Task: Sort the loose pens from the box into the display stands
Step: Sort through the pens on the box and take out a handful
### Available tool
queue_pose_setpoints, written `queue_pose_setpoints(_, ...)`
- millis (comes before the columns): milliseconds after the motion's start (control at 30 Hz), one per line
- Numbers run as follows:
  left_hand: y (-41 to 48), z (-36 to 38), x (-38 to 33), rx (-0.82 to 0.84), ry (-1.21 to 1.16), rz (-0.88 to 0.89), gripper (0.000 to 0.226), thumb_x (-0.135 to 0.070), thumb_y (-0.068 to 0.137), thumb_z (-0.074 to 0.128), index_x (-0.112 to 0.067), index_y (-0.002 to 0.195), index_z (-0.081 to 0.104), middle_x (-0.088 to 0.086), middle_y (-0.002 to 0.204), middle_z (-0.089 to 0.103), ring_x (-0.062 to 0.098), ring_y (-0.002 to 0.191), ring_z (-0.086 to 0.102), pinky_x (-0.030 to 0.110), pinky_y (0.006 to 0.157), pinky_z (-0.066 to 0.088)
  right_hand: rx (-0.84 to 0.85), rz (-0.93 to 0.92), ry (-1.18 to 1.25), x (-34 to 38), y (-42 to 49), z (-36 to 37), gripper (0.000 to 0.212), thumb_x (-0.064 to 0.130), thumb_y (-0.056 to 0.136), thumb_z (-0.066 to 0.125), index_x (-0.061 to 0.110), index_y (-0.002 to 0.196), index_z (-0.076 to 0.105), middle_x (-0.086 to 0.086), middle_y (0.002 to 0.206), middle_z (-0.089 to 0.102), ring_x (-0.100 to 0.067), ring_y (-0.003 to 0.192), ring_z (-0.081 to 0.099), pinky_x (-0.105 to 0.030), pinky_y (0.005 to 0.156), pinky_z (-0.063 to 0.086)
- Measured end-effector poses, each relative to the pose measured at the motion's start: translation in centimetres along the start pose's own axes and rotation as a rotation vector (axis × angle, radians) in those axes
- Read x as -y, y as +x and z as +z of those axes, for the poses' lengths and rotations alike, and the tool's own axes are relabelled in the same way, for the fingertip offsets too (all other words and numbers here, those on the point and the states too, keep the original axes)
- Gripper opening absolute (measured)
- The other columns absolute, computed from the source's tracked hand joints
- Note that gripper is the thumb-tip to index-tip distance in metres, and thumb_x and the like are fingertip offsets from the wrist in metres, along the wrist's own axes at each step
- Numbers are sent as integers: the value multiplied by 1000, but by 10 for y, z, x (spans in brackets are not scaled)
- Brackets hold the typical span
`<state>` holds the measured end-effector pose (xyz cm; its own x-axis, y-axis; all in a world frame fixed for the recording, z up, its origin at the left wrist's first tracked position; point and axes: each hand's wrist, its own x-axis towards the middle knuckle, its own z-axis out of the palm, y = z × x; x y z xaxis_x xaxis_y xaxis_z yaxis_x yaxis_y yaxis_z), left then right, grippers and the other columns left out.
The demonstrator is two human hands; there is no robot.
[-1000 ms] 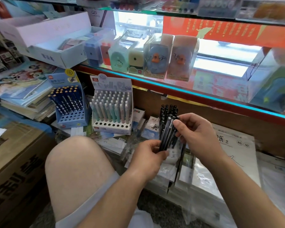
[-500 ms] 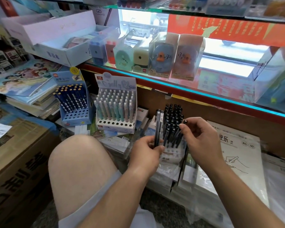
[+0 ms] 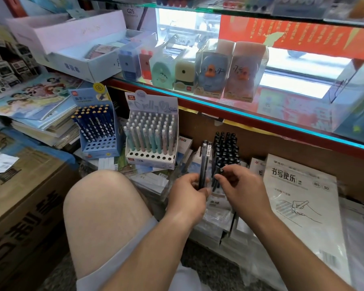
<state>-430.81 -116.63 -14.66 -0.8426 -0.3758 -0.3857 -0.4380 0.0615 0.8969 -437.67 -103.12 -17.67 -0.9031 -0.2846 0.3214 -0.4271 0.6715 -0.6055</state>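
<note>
Up close, gripping two spare black pens (image 3: 205,162) upright in the left hand (image 3: 187,193), wrapped low around the barrels. Right beside that, pinching a single pen (image 3: 215,182) by its top end with the right hand (image 3: 240,185), just at the front rows of the black stand (image 3: 226,148). Probably light, stiff, slightly slick plastic, so best pinched high and fed straight down into a hole, no hard squeezing needed. Further back, empty front holes in the white stand (image 3: 151,143) and the blue stand (image 3: 97,131), both well apart from the hands.
</note>
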Motion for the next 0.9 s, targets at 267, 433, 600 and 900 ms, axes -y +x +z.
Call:
queue_pose_setpoints(267, 0, 1, 2, 9, 1, 1, 20, -14, 95, 69, -34, 99, 69, -6, 95, 72, 14, 95, 68, 44, 93, 58, 35, 59, 3, 1, -1, 7, 15, 33, 89, 75, 24, 102, 75, 11, 85, 70, -7, 78, 65, -34, 74, 59)
queue_pose_setpoints(433, 1, -1, 2, 48, -12, -16, 20, -14, 95, 69, -32, 104, 70, -7, 98, 73, 12, 97, 69, 43, 94, 58, -34, 126, 163, 12, 1, -13, 16, 37, 88, 75, 31, 101, 67, 16, 81, 67, 4, 76, 63, -11, 65, 52)
queue_pose_setpoints(600, -2, 4, 0, 183, 32, -5, 25, -12, 93, 71, -30, 110, 72, -6, 102, 74, 14, 102, 68, 44, 99, 55, -2, 183, 512, 27, 13, -35, 12, 28, 92, 71, 26, 105, 70, 5, 85, 72, -9, 77, 70, -23, 66, 58)
queue_pose_setpoints(900, -2, 6, -1, 146, -22, 45, 24, -16, 99, 65, -34, 115, 67, -16, 81, 64, 7, 91, 65, 39, 96, 58, -140, 214, 605, 21, 20, -51, 6, 18, 94, 68, 17, 100, 70, -3, 86, 73, -14, 76, 72, -23, 66, 60)
